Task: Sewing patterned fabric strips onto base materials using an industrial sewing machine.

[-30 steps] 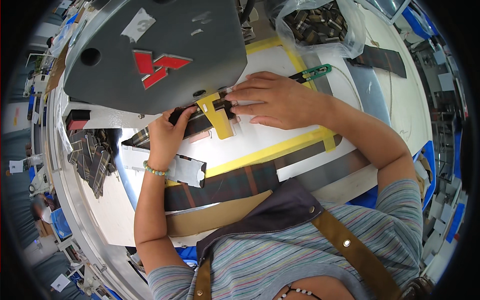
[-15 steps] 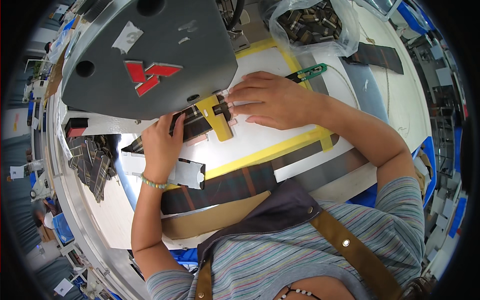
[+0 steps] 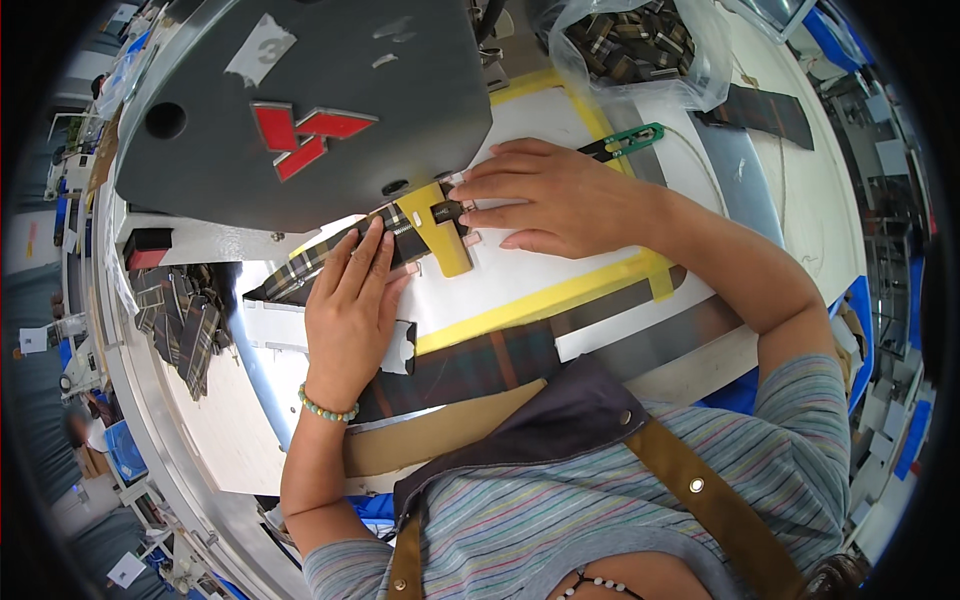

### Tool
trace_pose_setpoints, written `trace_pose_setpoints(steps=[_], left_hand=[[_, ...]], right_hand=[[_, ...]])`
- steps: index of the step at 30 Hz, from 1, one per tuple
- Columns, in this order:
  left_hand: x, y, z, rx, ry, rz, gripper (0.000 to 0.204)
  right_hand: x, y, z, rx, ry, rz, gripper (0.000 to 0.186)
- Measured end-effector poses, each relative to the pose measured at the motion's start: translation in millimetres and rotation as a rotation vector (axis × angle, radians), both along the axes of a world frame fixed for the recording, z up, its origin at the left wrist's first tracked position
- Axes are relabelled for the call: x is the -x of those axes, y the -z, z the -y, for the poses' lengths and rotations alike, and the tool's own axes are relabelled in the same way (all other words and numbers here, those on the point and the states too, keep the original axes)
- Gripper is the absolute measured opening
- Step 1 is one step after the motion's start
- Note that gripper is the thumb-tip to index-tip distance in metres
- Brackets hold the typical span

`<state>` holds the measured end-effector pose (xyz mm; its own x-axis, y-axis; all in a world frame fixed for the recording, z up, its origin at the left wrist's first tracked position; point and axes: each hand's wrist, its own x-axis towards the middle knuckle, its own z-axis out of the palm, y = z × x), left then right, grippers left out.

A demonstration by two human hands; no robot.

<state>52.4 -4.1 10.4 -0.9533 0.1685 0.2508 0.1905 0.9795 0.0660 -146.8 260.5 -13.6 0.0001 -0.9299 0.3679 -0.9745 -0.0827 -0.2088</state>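
Observation:
My left hand lies flat with its fingers stretched over a dark plaid fabric strip, pressing on the strip's right part. This strip runs to a yellow L-shaped plate under the grey sewing machine head. On the plate's other side is my right hand, its fingers spread and their tips beside a small dark metal part. Whether those fingertips touch fabric there is hidden. Both hands rest above a white work surface edged with yellow tape.
Green-handled thread snips lie beyond my right hand. A clear bag of small plaid pieces stands at the far right, near a flat plaid piece. More plaid strips are heaped at left. A long dark plaid piece lies along the front.
My left hand has moved right and nearer the yellow plate, its fingers now flat on the plaid strip. More of the strip's left end shows. My right hand has barely moved.

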Motion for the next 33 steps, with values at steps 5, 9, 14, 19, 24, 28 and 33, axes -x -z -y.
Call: trace_pose_setpoints(steps=[5, 9, 14, 19, 24, 28, 33], left_hand=[[-2.1, -2.0, -2.4, -0.002, -0.016, 0.029, 0.047], [-1.5, -0.5, -2.7, -0.002, -0.011, 0.012, 0.047], [-0.4, -3.2, -0.7, 0.024, 0.014, 0.010, 0.046], [-0.4, -2.3, 4.3, 0.005, 0.026, 0.016, 0.047], [-3.1, 0.7, 2.4, -0.028, -0.003, 0.058, 0.054], [-2.6, 4.2, 3.5, -0.025, 0.023, 0.021, 0.054], [-1.4, 2.5, 1.8, -0.048, 0.038, 0.035, 0.056]], right_hand=[[-0.7, -0.2, -0.1, 0.001, 0.001, -0.004, 0.038], [-0.1, -0.5, -0.7, -0.005, 0.002, -0.010, 0.038], [-0.2, 0.8, -0.4, 0.001, 0.007, -0.008, 0.038], [-1.6, 0.8, 0.4, 0.036, 0.020, -0.002, 0.037], [-0.7, -8.6, -3.8, 0.135, 0.108, 0.047, 0.042], [-3.8, -1.7, 2.0, 0.118, 0.062, 0.058, 0.038], [-4.7, -3.8, 2.9, 0.127, 0.078, 0.051, 0.037]])
